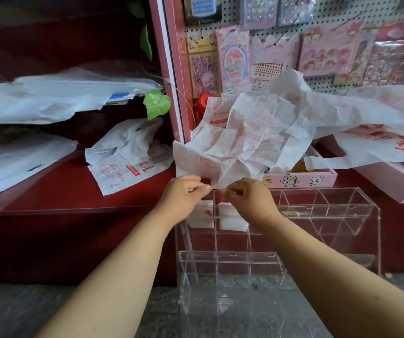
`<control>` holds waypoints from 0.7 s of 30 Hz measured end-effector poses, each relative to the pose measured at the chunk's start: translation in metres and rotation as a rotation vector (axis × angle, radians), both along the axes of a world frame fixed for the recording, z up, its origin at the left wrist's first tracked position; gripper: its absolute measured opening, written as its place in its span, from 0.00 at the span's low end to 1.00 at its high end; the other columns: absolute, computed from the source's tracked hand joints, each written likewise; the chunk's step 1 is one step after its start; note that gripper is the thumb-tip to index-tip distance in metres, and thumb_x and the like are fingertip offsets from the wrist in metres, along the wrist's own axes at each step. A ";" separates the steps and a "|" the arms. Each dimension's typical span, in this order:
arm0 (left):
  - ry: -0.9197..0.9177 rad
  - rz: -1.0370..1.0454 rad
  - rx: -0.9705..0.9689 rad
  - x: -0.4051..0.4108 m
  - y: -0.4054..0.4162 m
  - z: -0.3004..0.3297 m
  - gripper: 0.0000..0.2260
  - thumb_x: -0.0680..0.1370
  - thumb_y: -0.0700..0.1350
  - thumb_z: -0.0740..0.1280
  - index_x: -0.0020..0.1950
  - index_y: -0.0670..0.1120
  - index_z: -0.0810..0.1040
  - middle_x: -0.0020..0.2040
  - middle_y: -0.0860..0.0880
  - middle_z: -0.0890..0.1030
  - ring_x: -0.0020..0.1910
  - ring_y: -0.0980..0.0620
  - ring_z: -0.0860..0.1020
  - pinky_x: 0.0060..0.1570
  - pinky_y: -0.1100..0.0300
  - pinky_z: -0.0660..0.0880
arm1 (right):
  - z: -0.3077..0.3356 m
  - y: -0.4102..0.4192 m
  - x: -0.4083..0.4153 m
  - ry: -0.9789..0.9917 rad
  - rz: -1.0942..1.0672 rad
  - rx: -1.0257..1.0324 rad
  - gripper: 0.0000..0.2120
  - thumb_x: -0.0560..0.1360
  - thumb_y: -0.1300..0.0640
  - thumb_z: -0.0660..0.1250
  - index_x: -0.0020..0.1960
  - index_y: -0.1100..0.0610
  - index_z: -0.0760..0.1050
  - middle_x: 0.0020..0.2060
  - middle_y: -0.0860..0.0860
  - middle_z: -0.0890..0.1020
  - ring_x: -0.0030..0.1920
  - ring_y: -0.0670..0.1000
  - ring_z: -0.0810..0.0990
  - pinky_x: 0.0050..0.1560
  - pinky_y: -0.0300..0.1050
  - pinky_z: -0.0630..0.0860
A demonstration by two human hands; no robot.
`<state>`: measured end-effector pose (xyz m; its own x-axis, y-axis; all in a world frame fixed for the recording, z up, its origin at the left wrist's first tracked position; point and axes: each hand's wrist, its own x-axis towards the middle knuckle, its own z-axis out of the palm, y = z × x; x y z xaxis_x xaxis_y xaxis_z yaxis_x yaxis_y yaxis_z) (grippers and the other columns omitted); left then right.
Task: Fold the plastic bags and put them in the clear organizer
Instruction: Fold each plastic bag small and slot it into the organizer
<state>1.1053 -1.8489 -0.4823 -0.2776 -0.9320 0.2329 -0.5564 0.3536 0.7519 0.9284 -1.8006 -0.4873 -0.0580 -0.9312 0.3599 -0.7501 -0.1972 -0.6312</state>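
Both hands, left and right, pinch a white plastic bag above the clear organizer. Red shelf holds crumpled bags; pegboard of stickers behind.

We see a thin white plastic bag with red print, crumpled, above the clear organizer. Two folded white bags sit in its top left boxes.

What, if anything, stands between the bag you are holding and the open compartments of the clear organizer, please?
Nothing visible does. Left hand and right hand pinch the plastic bag directly above the clear organizer; two folded bags fill its leftmost compartments.
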 end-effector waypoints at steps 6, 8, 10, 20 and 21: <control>0.057 0.246 0.056 0.056 -0.008 -0.001 0.23 0.81 0.53 0.62 0.75 0.49 0.66 0.72 0.48 0.71 0.70 0.51 0.70 0.67 0.57 0.66 | 0.013 -0.010 0.038 -0.123 0.075 0.070 0.10 0.78 0.51 0.65 0.39 0.49 0.78 0.30 0.45 0.79 0.30 0.43 0.75 0.29 0.35 0.66; 0.022 0.319 0.066 0.075 -0.014 -0.001 0.24 0.82 0.54 0.61 0.75 0.47 0.65 0.73 0.46 0.70 0.71 0.50 0.69 0.68 0.56 0.65 | 0.013 -0.019 0.052 -0.081 0.086 0.071 0.11 0.78 0.50 0.65 0.40 0.52 0.79 0.32 0.48 0.80 0.31 0.47 0.76 0.31 0.38 0.68; -0.011 0.361 0.067 0.090 -0.022 -0.002 0.24 0.82 0.54 0.61 0.75 0.45 0.65 0.73 0.45 0.69 0.72 0.49 0.68 0.69 0.54 0.65 | 0.012 -0.028 0.065 -0.033 0.104 0.065 0.12 0.79 0.50 0.65 0.43 0.56 0.81 0.32 0.48 0.79 0.31 0.47 0.74 0.33 0.42 0.68; -0.209 0.514 0.048 0.131 -0.107 -0.007 0.22 0.80 0.49 0.64 0.72 0.43 0.67 0.71 0.43 0.70 0.66 0.43 0.72 0.60 0.54 0.70 | -0.016 -0.086 0.106 0.118 0.195 0.007 0.15 0.78 0.48 0.64 0.42 0.58 0.82 0.37 0.50 0.83 0.38 0.50 0.78 0.42 0.49 0.75; -0.215 0.528 0.055 0.134 -0.118 -0.007 0.23 0.80 0.49 0.64 0.73 0.43 0.66 0.71 0.43 0.69 0.66 0.43 0.72 0.59 0.54 0.70 | -0.019 -0.091 0.107 0.091 0.183 0.018 0.14 0.78 0.48 0.65 0.42 0.57 0.82 0.36 0.49 0.82 0.38 0.49 0.78 0.42 0.48 0.75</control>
